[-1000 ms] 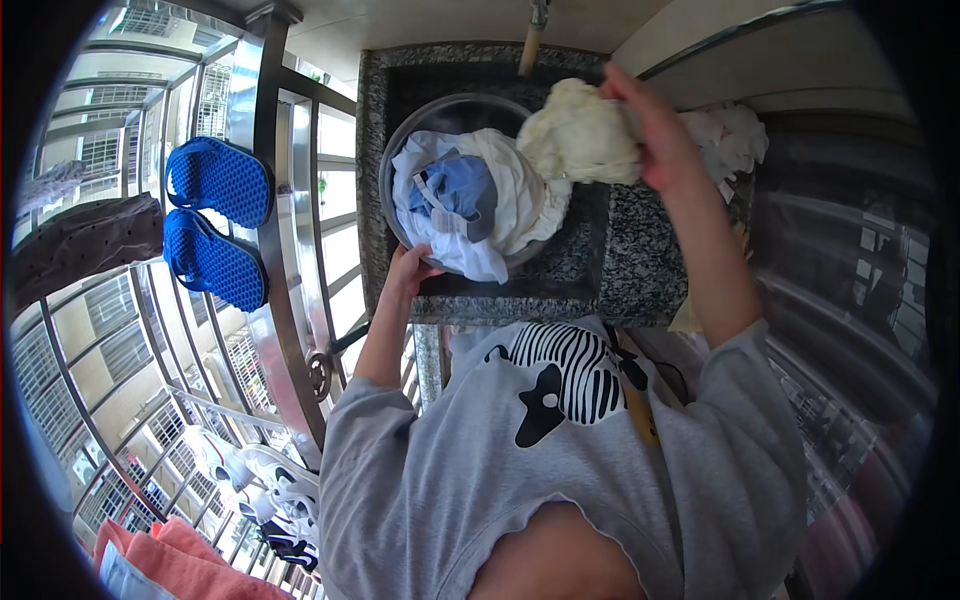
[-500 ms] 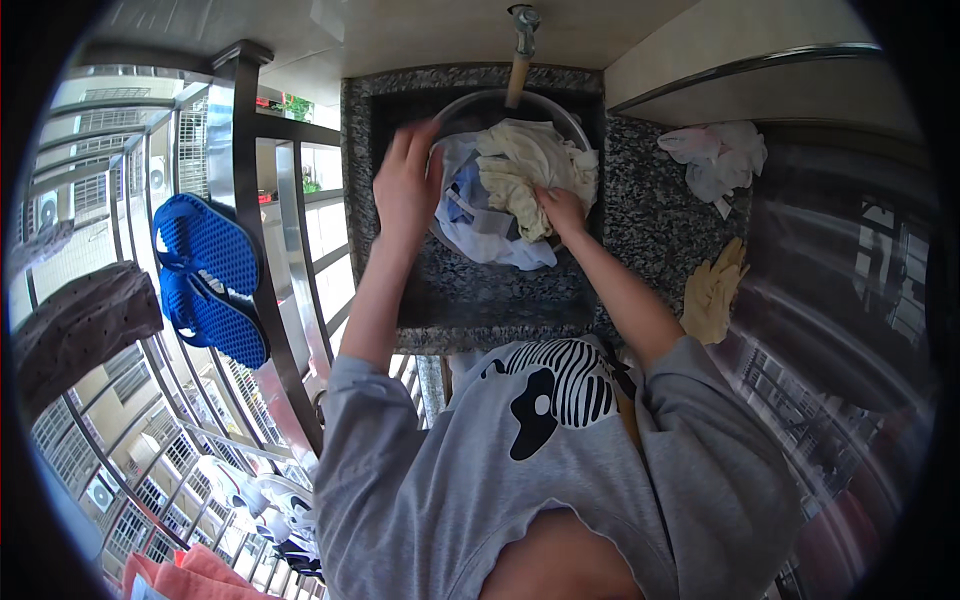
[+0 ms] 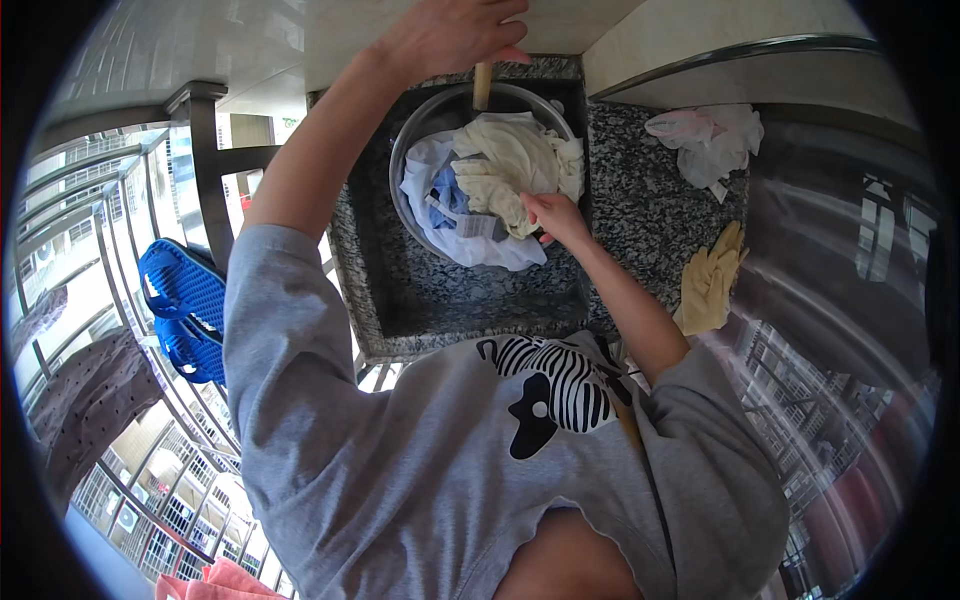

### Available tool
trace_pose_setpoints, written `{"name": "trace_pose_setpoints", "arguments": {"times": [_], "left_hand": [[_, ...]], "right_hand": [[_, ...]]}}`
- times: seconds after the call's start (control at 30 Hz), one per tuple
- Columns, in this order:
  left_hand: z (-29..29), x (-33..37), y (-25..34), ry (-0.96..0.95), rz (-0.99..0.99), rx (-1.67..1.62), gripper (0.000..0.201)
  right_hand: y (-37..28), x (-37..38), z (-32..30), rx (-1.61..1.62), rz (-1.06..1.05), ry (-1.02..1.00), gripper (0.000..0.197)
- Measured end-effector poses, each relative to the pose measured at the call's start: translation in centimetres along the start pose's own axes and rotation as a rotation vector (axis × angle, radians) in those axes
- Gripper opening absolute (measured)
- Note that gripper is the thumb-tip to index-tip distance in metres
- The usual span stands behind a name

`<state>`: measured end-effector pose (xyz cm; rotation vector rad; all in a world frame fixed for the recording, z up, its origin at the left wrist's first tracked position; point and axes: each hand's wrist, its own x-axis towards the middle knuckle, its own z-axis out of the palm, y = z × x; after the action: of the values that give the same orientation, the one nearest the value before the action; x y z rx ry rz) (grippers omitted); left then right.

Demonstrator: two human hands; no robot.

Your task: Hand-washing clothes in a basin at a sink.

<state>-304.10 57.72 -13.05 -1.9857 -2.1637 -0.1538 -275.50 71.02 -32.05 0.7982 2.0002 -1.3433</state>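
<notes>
A round metal basin (image 3: 402,195) stands in the dark speckled stone sink (image 3: 460,318), filled with clothes. A cream garment (image 3: 505,150) lies on top, with white cloth (image 3: 490,250) and a blue piece (image 3: 447,190) showing beside it. My right hand (image 3: 558,218) is closed at the near edge of the cream garment, pinching a fold. Above the basin, my left hand (image 3: 455,38) reaches to the tap, its fingers curled around the top and covering it. Only the tap's tan spout tube (image 3: 482,88) shows below.
On the counter to the right lie a crumpled clear plastic bag (image 3: 712,145) and yellowish rubber gloves (image 3: 712,280). Blue slippers (image 3: 185,300) hang on the metal railing (image 3: 210,170) at left, near a dotted grey-brown cloth (image 3: 95,400). Pink cloth (image 3: 225,580) shows at lower left.
My left hand has left the basin's left rim and moved up and forward to the tap. My right hand has stayed at the cream garment, drawn slightly toward its edge.
</notes>
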Motion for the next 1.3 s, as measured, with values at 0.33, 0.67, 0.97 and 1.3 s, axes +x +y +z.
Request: {"name": "trace_pose_setpoints", "arguments": {"times": [0.33,0.67,0.97,1.3], "left_hand": [[2.0,2.4,2.1,0.298,-0.287,0.142,0.027],[9.2,-4.1,17.0,0.479,-0.967,-0.243,0.042],[16.0,-12.5,25.0,0.318,-1.05,-0.853,0.043],[11.9,-13.0,24.8,1.241,-1.299,-2.55,0.039]], "right_hand": [[-2.4,-0.5,1.2,0.278,-0.046,-0.221,0.037],[0.5,-1.5,-2.9,0.913,0.179,-0.216,0.025],[0.9,0.7,-3.1,0.917,0.053,-0.051,0.025],[-9.3,-4.1,9.3,0.018,-1.037,0.443,0.013]]}}
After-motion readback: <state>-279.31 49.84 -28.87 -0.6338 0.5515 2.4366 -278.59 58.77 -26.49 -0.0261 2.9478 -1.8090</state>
